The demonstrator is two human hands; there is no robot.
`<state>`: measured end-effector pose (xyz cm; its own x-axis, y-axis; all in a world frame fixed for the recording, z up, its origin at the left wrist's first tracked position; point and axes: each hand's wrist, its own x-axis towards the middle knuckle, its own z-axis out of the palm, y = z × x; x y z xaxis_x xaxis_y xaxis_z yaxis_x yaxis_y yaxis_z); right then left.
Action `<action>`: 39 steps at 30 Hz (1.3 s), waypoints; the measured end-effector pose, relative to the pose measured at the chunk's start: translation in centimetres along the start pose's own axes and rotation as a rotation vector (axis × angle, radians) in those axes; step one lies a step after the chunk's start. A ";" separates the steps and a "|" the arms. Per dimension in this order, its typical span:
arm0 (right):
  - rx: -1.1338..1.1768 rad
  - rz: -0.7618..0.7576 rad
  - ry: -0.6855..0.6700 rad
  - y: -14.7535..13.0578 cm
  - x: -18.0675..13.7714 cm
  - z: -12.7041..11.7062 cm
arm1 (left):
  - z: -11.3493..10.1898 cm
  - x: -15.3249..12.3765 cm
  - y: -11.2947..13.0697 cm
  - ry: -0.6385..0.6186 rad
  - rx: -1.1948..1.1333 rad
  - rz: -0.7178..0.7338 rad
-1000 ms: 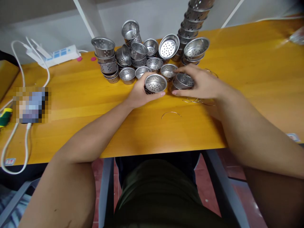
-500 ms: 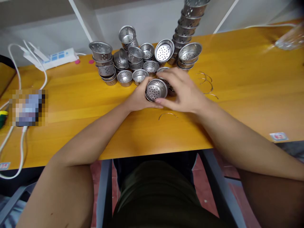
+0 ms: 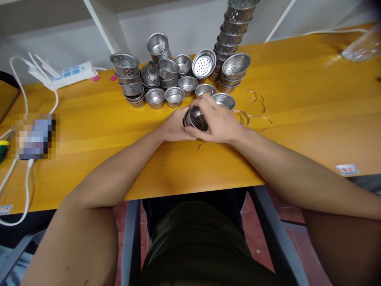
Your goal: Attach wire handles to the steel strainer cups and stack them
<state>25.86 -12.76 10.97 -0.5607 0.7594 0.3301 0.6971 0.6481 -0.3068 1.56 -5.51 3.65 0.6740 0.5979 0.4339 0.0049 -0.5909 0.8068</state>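
Observation:
Between my hands is a perforated metal strainer basket point(image 3: 197, 118), tilted so that its holed inside faces me. My left hand point(image 3: 174, 125) is wrapped round its left side. My right hand point(image 3: 220, 124) curves over the right side, thumb along the front rim and fingers at the far edge. Another rim shows just under the basket's left edge; how many are nested there I cannot tell. Right behind my right hand stands another strainer basket point(image 3: 224, 101). A thin curved wire point(image 3: 203, 144) lies on the table below my hands, partly hidden.
Several strainer baskets point(image 3: 155, 97) stand beyond my hands, with a tall stack point(image 3: 230, 39) at the back right and a shorter stack point(image 3: 129, 79) at the left. Curved wires point(image 3: 260, 107) lie to the right. A power strip point(image 3: 71, 75) and white cables occupy the left.
My right hand has drawn toward me and left, closing further over the basket, which is now tilted and more covered. The basket behind my right hand has come into fuller view.

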 end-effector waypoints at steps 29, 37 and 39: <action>0.128 -0.049 0.014 0.9 -0.9 -2.8 | -1.7 0.7 -3.2 0.386 0.099 -0.023; 0.155 -0.087 -0.103 1.3 -1.0 -2.0 | -2.8 0.6 -3.1 0.596 0.278 -0.051; 0.121 -0.125 -0.112 1.0 -1.1 -1.8 | -2.8 0.6 -2.7 0.582 0.331 -0.039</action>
<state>27.99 -13.04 11.91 -0.6907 0.6696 0.2730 0.5638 0.7350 -0.3766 -0.19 -2.06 2.88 0.1610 0.7620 0.6272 0.3102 -0.6424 0.7008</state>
